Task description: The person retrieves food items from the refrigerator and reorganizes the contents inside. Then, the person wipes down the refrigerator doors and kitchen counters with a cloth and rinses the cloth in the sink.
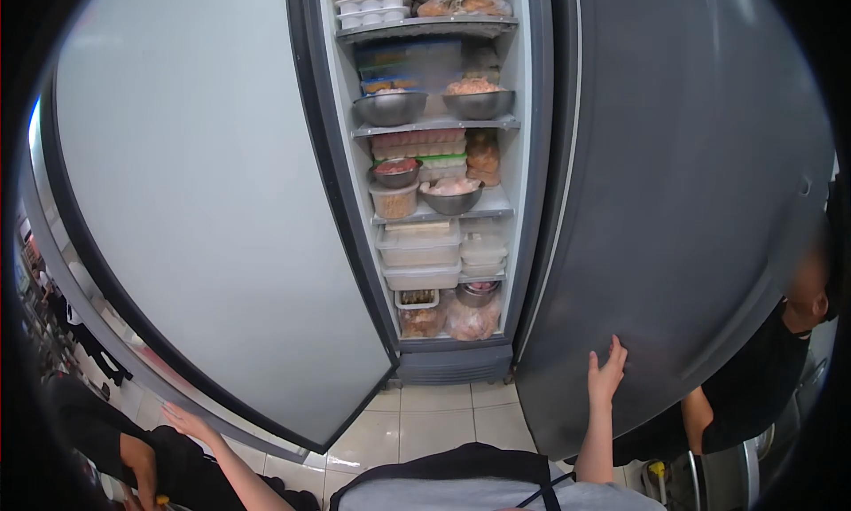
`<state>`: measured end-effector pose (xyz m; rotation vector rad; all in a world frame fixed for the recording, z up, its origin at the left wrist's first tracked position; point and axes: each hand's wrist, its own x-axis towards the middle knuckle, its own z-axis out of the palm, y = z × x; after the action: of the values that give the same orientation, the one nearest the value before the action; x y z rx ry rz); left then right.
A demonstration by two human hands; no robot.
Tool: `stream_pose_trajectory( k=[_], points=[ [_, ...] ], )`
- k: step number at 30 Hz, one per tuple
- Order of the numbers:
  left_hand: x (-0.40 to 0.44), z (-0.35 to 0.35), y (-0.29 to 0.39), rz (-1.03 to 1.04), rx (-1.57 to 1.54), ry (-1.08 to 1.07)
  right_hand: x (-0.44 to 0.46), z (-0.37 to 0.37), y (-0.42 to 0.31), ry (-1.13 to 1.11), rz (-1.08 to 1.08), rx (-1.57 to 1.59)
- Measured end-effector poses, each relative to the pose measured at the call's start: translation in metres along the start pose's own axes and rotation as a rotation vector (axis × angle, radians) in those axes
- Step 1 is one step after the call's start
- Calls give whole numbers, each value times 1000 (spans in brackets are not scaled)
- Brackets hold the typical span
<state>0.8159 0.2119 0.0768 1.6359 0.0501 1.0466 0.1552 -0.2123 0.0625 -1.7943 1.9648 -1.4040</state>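
Observation:
An upright fridge (pixel 454 366) stands ahead, its left door (pixel 204 183) swung wide. My left hand (pixel 188 421) is near the lower outer edge of that door, fingers spread and holding nothing; whether it touches the door I cannot tell. My right hand (pixel 608 369) is raised at the grey door (pixel 656 174) on the right, fingers apart, nothing in it. Inside, a steel bowl of pale meat (pixel 453 195) sits beside a smaller bowl of red meat (pixel 395 171). Higher up are two more steel bowls (pixel 390 109). Lidded plastic boxes (pixel 418 243) are stacked below.
A person in black (pixel 753 378) is close on the right, beside the grey door. Another person's arm (pixel 139 467) shows at the lower left. Bagged food (pixel 472 319) lies on the fridge's bottom shelf. White floor tiles (pixel 434 431) lie in front.

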Motion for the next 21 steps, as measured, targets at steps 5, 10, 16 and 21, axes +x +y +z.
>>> stream_pose_trajectory(
  k=[5, 10, 16, 21],
  points=[
    [7, 8, 17, -27, -139, -97, -10, -2, -11, -64, -44, 102],
    [6, 16, 66, -267, -329, -304, -15, -5, -12, -121, -141, 170],
    [8, 41, 74, -422, -338, -409, -21, -7, -9, -139, -206, 171],
    [-7, 39, 102, -460, -351, -443, -25, -12, -11, -176, -206, 83]
  ],
)
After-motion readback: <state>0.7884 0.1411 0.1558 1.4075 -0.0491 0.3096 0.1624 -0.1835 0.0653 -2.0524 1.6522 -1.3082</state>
